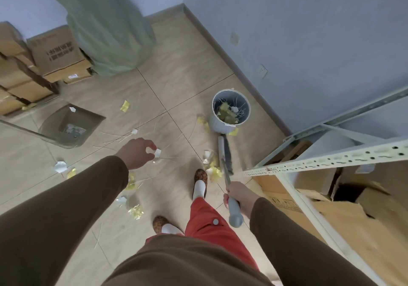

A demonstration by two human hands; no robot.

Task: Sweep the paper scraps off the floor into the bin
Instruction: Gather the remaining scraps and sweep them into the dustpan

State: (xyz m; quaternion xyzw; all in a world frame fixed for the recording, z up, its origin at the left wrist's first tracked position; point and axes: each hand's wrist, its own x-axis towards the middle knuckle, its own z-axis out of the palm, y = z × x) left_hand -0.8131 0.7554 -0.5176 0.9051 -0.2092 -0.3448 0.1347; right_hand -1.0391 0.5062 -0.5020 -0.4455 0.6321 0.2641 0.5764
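Observation:
My right hand grips the grey handle of a broom. Its dark bristles rest on the floor just in front of a round grey bin, which holds yellow and white scraps. A small heap of yellow and white paper scraps lies against the left side of the broom head. More scraps are scattered over the tiles to the left and near my feet. My left hand hangs over the floor with loosely curled fingers, holding nothing; a white scrap shows just past its fingertips.
A grey dustpan with some scraps in it stands on the floor at the left. Stacked cardboard boxes and a green cloth bundle fill the far left corner. A metal shelf with boxes is close on my right.

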